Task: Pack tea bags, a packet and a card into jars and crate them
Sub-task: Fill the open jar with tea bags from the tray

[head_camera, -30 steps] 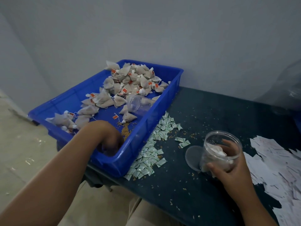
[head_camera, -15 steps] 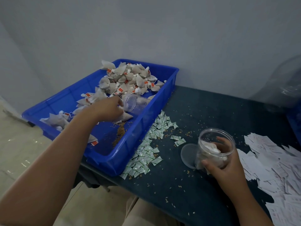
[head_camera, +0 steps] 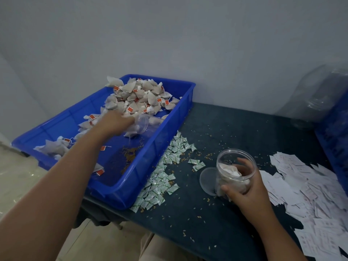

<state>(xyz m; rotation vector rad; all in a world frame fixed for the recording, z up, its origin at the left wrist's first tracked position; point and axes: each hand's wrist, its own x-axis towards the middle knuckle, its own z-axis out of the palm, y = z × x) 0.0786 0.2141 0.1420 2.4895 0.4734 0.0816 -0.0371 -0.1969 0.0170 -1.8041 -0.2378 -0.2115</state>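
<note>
We are filling: our left hand (head_camera: 114, 122) is closing on tea bags (head_camera: 140, 96) in the blue tray (head_camera: 169, 146); our right hand (head_camera: 244, 191) is gripping the open jar (head_camera: 235, 172) on the table. Next, probably carrying bags across to it.

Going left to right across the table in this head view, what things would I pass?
Blue tray of tea bags → strip of small green-and-white packets → clear lid → open jar held by the right hand → white cards.
</note>
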